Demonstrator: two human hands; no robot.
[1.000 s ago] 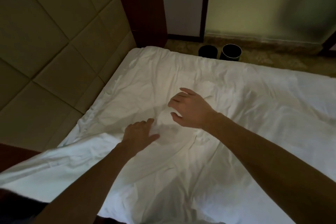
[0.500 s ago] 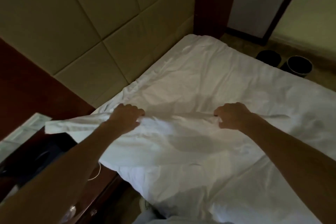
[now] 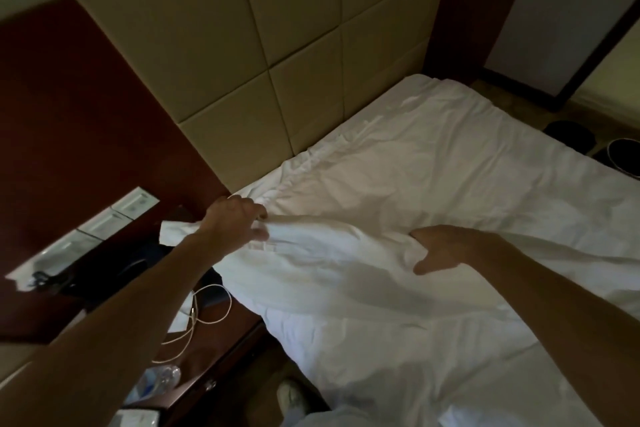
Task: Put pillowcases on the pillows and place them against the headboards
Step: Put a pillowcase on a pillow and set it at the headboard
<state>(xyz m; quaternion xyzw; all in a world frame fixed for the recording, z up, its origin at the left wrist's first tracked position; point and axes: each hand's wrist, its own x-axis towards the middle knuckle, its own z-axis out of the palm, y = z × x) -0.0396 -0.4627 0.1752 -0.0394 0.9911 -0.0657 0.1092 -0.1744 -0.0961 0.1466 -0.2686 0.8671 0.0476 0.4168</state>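
Fingers (image 3: 260,216) of the left hand (image 3: 235,220) curl round one end of the top edge of the white pillowcase (image 3: 329,253); the right hand (image 3: 446,248) grips the same edge further along, its fingers buried in cloth. Held apart so, they draw the edge taut, probably to find its opening. The pillowcase drapes over the corner of the bed (image 3: 467,156) nearest the padded headboard (image 3: 277,45).
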